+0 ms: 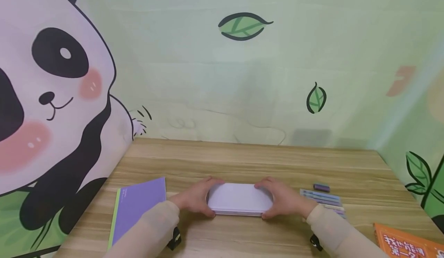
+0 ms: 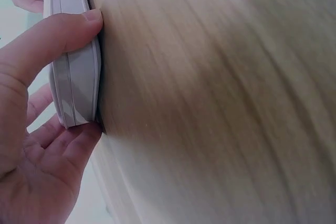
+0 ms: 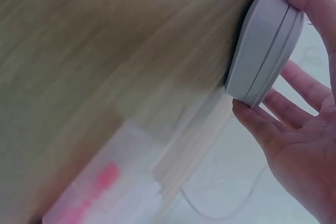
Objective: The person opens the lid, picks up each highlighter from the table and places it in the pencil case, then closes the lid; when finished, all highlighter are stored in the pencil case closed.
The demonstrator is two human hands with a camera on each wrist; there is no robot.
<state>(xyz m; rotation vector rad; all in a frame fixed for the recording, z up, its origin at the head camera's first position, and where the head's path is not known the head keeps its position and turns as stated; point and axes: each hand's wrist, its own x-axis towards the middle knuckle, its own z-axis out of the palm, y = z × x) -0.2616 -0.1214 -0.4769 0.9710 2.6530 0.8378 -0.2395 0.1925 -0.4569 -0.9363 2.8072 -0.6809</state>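
Observation:
A flat white hard case (image 1: 240,197) with rounded corners and a seam along its side lies in front of me on the wooden table. My left hand (image 1: 197,196) grips its left end, and my right hand (image 1: 286,197) holds the right end. In the left wrist view the thumb (image 2: 58,32) presses the near side of the case (image 2: 79,80) while the fingers reach round its end and far side. The right wrist view has the right hand (image 3: 307,148) in a matching grip, with the case (image 3: 260,51) close over the tabletop.
A purple notebook (image 1: 143,204) with a green spine lies left, partly under the left forearm. Several pens (image 1: 320,197) and a small dark purple block (image 1: 321,188) lie right, beside the right wrist. An orange book (image 1: 406,242) sits at the front right. Printed walls border the table (image 1: 243,157).

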